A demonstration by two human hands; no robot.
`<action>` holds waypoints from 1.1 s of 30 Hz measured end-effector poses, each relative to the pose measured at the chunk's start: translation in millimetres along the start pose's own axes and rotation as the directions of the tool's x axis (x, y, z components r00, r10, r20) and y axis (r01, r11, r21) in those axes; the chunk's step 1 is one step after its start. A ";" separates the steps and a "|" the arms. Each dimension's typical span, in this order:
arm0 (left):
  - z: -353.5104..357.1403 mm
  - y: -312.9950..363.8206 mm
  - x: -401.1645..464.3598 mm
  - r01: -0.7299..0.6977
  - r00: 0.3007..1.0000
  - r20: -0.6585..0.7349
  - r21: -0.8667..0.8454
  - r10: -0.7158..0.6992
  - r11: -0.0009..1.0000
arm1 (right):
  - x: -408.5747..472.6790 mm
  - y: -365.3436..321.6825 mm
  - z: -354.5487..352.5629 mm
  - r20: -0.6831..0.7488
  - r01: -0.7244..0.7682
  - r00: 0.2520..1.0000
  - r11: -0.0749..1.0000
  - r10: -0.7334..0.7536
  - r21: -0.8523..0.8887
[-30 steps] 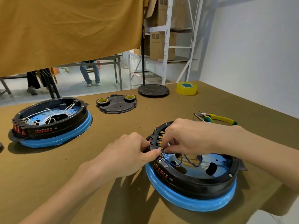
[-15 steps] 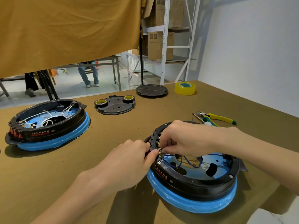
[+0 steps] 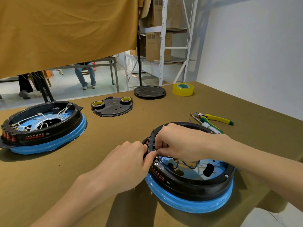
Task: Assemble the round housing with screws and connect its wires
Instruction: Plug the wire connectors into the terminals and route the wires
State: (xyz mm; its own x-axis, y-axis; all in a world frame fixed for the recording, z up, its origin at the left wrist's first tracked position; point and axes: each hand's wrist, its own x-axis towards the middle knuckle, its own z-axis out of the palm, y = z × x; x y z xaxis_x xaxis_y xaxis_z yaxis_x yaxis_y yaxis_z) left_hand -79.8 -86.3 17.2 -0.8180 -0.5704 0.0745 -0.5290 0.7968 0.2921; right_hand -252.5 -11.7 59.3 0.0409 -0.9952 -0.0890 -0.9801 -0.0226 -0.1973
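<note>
I see a round housing (image 3: 190,182), black on a blue base, sitting on the table (image 3: 49,177) near its front right. Both hands meet at the terminal block (image 3: 150,143) on the housing's left rim. My left hand (image 3: 124,166) has its fingers curled against the outside of the block, gripping it. My right hand (image 3: 177,143) reaches over the rim from inside, fingertips pinched at a brass terminal where a blue wire (image 3: 188,166) ends; I cannot tell whether they hold the wire's end or only the terminal.

The risks, as I judge them: the thin wire could slip off its terminal or land on the neighbouring one, since the contacts sit close together and my fingers hide them. Pulling hard could bend the terminal. Pliers (image 3: 216,118) lie well apart, behind the housing.
</note>
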 end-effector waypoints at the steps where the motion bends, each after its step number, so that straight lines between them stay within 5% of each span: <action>1: -0.3 0.1 0.0 0.002 1.000 -0.006 -0.006 -0.002 1.000 | 0.2 0.5 1.0 -0.010 0.003 1.000 1.000 -0.003 -0.009; 7: -2.3 -2.9 1.9 0.063 0.997 -0.037 -0.077 -0.066 0.995 | -11.1 20.8 -4.4 -0.049 0.038 0.998 0.974 -0.028 0.225; 10: 1.8 -3.7 10.1 0.093 0.989 -0.097 -0.164 -0.110 0.982 | -18.0 41.8 -0.2 -0.278 0.049 0.960 0.947 0.044 0.319; 13: 7.2 8.1 23.8 0.083 0.997 0.030 -0.349 -0.078 0.933 | -14.7 54.1 9.5 -0.440 -0.006 0.887 0.957 0.138 0.290; 20: 21.5 8.4 30.8 0.119 0.987 0.148 -0.439 -0.059 0.890 | 5.7 48.6 6.9 -0.259 0.008 0.963 0.953 0.074 0.302; 23: 10.1 1.6 32.2 0.140 0.981 0.186 -0.443 -0.062 0.886 | 14.3 48.9 4.9 -0.321 0.029 0.944 0.955 0.072 0.297; 27: 4.6 -4.2 36.0 0.108 0.994 0.041 -0.482 -0.101 0.870 | 23.4 61.4 1.7 -0.438 -0.017 0.892 0.975 0.115 0.220; 33: 9.5 -5.0 45.6 0.048 0.999 0.000 -0.427 -0.053 0.903 | 38.7 67.4 16.5 -0.237 -0.190 0.937 0.942 0.258 0.276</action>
State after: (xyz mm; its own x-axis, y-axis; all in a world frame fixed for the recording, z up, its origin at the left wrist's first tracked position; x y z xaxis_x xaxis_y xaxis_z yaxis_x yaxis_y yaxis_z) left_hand -116.6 -114.4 10.2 -0.7891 -0.6115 0.0588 -0.4201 0.6070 0.6746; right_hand -313.8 -50.2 26.4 -0.2609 -0.9605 0.0972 -0.8774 0.1939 -0.4389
